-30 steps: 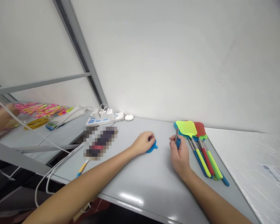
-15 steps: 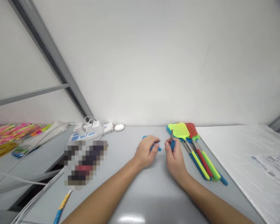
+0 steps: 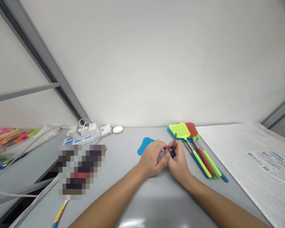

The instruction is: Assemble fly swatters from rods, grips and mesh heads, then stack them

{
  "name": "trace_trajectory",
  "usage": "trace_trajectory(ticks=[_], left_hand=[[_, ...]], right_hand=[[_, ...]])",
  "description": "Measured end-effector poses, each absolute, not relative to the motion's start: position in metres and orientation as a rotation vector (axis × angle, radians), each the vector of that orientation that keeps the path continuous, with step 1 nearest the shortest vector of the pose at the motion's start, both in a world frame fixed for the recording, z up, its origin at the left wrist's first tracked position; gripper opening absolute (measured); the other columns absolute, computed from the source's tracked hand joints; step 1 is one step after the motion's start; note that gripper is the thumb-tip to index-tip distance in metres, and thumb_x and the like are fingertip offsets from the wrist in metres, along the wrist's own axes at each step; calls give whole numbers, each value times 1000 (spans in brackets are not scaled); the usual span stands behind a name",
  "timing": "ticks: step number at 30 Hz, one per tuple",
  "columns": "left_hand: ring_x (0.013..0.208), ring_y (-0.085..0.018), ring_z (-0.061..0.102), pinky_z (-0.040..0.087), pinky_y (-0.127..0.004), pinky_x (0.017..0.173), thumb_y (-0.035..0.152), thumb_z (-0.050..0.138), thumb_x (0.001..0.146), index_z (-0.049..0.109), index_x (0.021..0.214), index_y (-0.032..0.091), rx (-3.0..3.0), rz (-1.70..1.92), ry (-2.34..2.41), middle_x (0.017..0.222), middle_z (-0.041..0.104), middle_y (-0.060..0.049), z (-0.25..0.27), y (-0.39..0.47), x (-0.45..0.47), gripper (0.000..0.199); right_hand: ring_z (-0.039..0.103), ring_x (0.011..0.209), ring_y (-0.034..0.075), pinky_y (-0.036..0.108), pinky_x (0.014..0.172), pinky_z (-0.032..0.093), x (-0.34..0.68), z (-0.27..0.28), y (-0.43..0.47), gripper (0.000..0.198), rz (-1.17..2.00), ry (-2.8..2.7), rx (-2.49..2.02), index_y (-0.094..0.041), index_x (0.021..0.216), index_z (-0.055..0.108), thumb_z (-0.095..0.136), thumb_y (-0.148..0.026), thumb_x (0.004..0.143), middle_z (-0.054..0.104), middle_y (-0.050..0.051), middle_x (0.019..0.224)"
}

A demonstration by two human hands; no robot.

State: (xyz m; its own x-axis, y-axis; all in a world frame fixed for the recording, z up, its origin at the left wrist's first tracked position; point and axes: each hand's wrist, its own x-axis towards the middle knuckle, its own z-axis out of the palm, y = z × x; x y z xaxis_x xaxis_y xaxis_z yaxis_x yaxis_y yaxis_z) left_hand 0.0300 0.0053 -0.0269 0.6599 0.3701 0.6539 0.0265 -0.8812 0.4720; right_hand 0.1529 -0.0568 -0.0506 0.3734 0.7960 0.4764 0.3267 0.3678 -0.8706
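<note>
My left hand (image 3: 153,160) is closed around the neck of a blue fly swatter head (image 3: 145,145), whose perforated mesh sticks out beyond the fingers to the left. My right hand (image 3: 179,163) is closed on a blue tubular handle (image 3: 172,154), its open end facing up. A slim metal rod (image 3: 174,141) rises from that same grip. The fingertips of both hands meet just above the grey table. Fingers hide the swatter's neck and most of the handle. To the right lies a pile of fly swatters with yellow-green (image 3: 180,130) and red (image 3: 192,129) heads.
A power strip (image 3: 85,138) with white plugs and a round white device (image 3: 117,129) sit at the back left. A blurred-out object (image 3: 82,171) with a cable lies nearer. Bright plastic pieces (image 3: 11,136) are far left, a white wrapped package (image 3: 237,142) right.
My left hand has moved right until its fingertips meet my right hand's. More of the blue swatter head now shows. The whole view has shifted slightly.
</note>
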Motion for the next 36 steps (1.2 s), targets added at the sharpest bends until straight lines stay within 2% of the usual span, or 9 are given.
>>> trace_trajectory(ticks=[4, 7, 11, 14, 21, 25, 28, 34, 36], left_hand=[[84, -19, 54, 44, -35, 76, 40, 39, 93, 48, 110, 19, 2448, 1076, 302, 97, 59, -7, -30, 9, 27, 29], [79, -18, 54, 43, -33, 73, 35, 35, 92, 48, 108, 19, 2442, 1025, 377, 92, 59, -6, -31, 13, 23, 26], [76, -18, 52, 40, -32, 69, 23, 47, 79, 54, 92, 18, 2586, 857, 393, 82, 58, -4, -29, 13, 25, 15], [76, -19, 52, 39, -32, 69, 25, 56, 73, 57, 90, 18, 2655, 751, 369, 83, 60, -4, -27, 7, 30, 19], [74, -15, 56, 37, -28, 66, 27, 51, 87, 59, 84, 19, 2665, 628, 336, 78, 63, -2, -27, -1, 36, 12], [68, -14, 53, 35, -27, 62, 27, 51, 86, 52, 71, 19, 2735, 636, 358, 69, 57, 0, -29, 1, 37, 17], [65, -13, 50, 35, -27, 61, 28, 52, 85, 51, 71, 19, 2757, 656, 403, 69, 55, 0, -30, 2, 37, 17], [63, -13, 49, 34, -27, 60, 30, 52, 86, 49, 72, 19, 2762, 645, 436, 69, 55, 1, -31, 3, 36, 18], [62, -13, 49, 34, -28, 60, 31, 51, 87, 49, 72, 19, 2771, 637, 428, 69, 55, 1, -31, 2, 36, 19]], right_hand=[[45, 75, 13, 29, 70, 42, 155, -47, -58, 13, 403, -1207, -1194, -24, 91, 40, 52, -21, 87, 40, -3, 83], [43, 75, 14, 30, 70, 41, 157, -45, -59, 14, 367, -1211, -1196, -25, 91, 39, 52, -21, 87, 39, -2, 84], [42, 74, 14, 29, 69, 40, 159, -41, -60, 13, 384, -1197, -1171, -25, 93, 39, 51, -22, 89, 38, -3, 83], [41, 71, 13, 29, 65, 40, 159, -39, -61, 10, 414, -1172, -1177, -25, 94, 40, 50, -24, 91, 38, -3, 82], [43, 70, 14, 28, 60, 40, 158, -37, -64, 8, 522, -1160, -1095, -26, 93, 42, 41, -32, 97, 42, -2, 82], [47, 75, 14, 31, 69, 41, 161, -26, -64, 17, 463, -1096, -986, -25, 89, 43, 36, -35, 99, 43, -1, 81], [47, 74, 14, 32, 72, 40, 167, -15, -66, 24, 396, -1044, -982, -24, 86, 47, 34, -39, 100, 44, -1, 79], [32, 52, 10, 26, 48, 27, 177, 0, -73, 37, 323, -904, -1030, -22, 80, 53, 35, -49, 98, 37, -4, 63], [33, 50, 10, 25, 45, 27, 179, 4, -74, 36, 318, -860, -1029, -22, 82, 53, 36, -49, 98, 36, -5, 61]])
